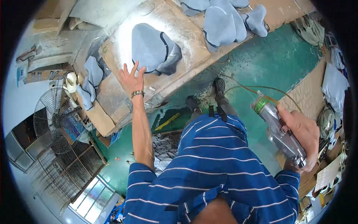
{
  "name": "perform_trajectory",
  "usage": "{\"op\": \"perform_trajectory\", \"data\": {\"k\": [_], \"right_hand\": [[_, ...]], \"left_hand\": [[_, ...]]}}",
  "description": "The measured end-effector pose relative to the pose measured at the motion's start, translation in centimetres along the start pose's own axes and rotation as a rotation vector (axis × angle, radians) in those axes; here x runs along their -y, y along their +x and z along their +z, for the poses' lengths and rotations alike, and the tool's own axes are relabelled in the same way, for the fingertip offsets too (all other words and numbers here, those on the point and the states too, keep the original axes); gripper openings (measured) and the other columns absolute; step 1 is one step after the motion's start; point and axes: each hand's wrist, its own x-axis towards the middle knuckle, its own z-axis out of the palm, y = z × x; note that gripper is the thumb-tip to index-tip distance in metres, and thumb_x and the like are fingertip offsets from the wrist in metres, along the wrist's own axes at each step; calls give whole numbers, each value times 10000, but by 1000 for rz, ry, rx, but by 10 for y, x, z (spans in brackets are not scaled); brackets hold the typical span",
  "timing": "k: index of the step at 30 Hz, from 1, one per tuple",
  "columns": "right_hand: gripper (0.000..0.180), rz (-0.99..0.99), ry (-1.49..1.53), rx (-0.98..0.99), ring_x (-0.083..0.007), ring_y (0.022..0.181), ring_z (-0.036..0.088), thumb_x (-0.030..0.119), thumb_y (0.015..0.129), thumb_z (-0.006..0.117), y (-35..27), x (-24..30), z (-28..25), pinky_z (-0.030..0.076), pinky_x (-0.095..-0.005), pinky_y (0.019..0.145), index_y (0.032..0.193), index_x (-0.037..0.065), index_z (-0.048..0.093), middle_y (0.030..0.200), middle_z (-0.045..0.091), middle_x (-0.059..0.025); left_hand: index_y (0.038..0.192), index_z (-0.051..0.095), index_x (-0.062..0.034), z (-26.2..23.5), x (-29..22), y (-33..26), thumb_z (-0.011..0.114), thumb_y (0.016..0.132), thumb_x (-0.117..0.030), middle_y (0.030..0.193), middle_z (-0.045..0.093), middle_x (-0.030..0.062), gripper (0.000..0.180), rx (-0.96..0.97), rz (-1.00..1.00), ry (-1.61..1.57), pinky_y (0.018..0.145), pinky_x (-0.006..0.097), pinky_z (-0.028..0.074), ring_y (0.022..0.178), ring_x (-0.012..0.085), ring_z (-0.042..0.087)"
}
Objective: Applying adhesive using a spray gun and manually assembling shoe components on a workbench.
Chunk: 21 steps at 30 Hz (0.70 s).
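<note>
A grey-blue fabric piece with black edging (151, 48) lies on cardboard under bright light. My left hand (131, 79) is at its near left edge, fingers spread, fingertips touching or just beside it. In my right hand (304, 132) is a spray gun (278, 128) with a clear body, a green ring and a shiny metal end, held off to the right above the floor. My fingers are wrapped round it. A thin hose (257, 89) runs near the gun; where it joins is hard to make out.
More grey-blue pieces (220, 26) lie at the table's far right, and several others (93, 72) at its left. A wire-caged fan (56, 119) stands left. The cardboard-topped table (186, 71) ends before my feet. Bags and clutter (333, 82) line the right side.
</note>
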Motion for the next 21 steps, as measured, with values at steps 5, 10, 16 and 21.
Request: {"op": "perform_trajectory", "data": {"k": [5, 10, 16, 21], "right_hand": [[655, -11, 82, -35, -165, 594, 632, -7, 614, 801, 19, -13, 4, 478, -278, 538, 1263, -21, 713, 687, 657, -54], [644, 40, 40, -90, -170, 601, 631, -19, 606, 763, 44, -7, 6, 489, -261, 566, 1249, 6, 732, 683, 641, -60], [556, 150, 37, -124, -208, 655, 641, 329, 787, 649, 71, 14, 13, 491, -303, 649, 1184, -45, 754, 754, 672, -132], [565, 152, 18, -107, -205, 668, 638, 298, 772, 671, 81, 29, 15, 503, -304, 673, 1227, -28, 739, 738, 652, -121]], "left_hand": [[1290, 734, -390, -3, 1, 3, 729, 829, -641, 1596, 446, 150, 525, 34, -40, -53, 1186, 571, 305, 1474, 454, 346], [1272, 749, -363, -6, 13, 22, 815, 773, -581, 1616, 414, 161, 548, 91, -10, -228, 1204, 565, 295, 1496, 459, 309], [1323, 720, -312, -9, 22, 44, 833, 799, -484, 1644, 369, 175, 563, 295, -100, -526, 1239, 511, 265, 1523, 408, 297], [1627, 332, -152, -8, 2, 53, 600, 1027, -371, 1707, 259, 86, 693, 42, -692, -1561, 1245, 552, 129, 1567, 262, 203]]}}
